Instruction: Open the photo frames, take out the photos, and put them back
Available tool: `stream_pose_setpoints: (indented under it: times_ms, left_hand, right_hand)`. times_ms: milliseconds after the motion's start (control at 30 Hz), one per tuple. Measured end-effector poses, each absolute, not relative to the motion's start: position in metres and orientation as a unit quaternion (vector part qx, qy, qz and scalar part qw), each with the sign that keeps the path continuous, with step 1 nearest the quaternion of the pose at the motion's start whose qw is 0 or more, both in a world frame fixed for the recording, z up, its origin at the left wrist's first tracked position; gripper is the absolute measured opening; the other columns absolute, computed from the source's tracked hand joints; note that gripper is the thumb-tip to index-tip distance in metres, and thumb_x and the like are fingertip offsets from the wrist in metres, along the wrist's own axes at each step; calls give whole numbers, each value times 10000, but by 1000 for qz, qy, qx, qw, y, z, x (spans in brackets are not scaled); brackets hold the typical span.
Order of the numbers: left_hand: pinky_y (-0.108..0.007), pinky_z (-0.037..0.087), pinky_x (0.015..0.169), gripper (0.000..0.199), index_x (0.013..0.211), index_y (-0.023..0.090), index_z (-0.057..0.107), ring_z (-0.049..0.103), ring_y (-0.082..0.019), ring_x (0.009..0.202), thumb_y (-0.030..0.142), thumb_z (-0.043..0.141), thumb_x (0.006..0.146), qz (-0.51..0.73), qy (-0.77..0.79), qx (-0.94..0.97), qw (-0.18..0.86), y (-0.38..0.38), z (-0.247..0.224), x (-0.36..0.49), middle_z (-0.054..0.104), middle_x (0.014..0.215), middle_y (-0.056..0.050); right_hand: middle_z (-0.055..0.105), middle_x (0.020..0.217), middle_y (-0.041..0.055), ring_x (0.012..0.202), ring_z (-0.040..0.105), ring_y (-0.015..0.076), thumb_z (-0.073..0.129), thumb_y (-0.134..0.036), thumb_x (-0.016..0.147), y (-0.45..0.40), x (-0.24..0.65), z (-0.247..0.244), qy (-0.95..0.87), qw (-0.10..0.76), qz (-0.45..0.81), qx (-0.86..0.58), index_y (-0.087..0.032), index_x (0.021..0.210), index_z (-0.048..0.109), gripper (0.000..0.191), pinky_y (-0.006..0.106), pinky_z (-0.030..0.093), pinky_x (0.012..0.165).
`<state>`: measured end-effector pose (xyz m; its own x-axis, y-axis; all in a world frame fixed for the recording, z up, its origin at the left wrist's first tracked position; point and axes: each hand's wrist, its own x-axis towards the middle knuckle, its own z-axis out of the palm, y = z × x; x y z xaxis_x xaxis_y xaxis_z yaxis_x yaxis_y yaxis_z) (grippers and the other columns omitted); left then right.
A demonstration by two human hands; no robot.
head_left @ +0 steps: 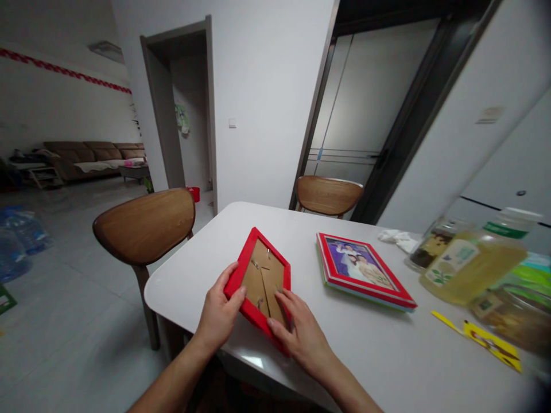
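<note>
A red picture frame [263, 287] is held tilted above the front edge of the white table, its brown backing board [269, 281] facing me. Small metal clips show around the board, and a cut strut outline runs down its middle. My left hand [221, 312] grips the frame's left edge, thumb on the red border and fingers around the side. At the lower right, my right hand [301, 330] holds the frame with the thumb on the border; its fingertips press on the backing near the right edge. Whether they touch a clip there I cannot tell.
Stacked frames [361, 267] with a photo of people on top lie to the right. Beyond them stand a bottle of yellow liquid [473, 264], jars and a crumpled tissue [398, 238]. A yellow packet [493, 344] lies near the right edge. Wooden chairs [148, 226] flank the table.
</note>
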<state>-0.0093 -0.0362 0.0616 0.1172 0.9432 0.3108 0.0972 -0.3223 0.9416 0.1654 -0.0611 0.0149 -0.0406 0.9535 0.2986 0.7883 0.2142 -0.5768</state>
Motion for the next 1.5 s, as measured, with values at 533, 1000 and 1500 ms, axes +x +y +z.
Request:
stream_pose_setpoints:
  times_ms: [533, 1000, 1500]
  left_hand:
    - [-462, 70, 1006, 743, 1285, 107, 209, 158, -230, 1254, 438, 518, 696, 196, 497, 817, 218, -41, 10, -2, 263, 1340, -148]
    - [-432, 139, 1006, 642, 1214, 130, 362, 156, -242, 1253, 354, 592, 658, 173, 470, 845, 188, -39, 11, -1, 215, 1357, -152]
    - [-428, 244, 980, 269, 830, 179, 517, 251, -258, 1221, 250, 653, 610, 265, 407, 859, 163, -36, -2, -2, 396, 1266, -131]
  right_hand:
    - [384, 1276, 140, 1225, 237, 262, 473, -468, 701, -63, 206, -17, -747, 270, 67, -604, -144, 1202, 417, 599, 474, 287, 956]
    - [500, 1163, 99, 1109, 415, 239, 487, -277, 727, -48, 198, 17, -817, 218, 107, -523, -246, 955, 618, 265, 443, 342, 902]
    - [556, 1033, 62, 974, 475, 188, 464, -262, 753, -30, 181, 17, -801, 249, 118, -531, -222, 819, 643, 196, 358, 360, 843]
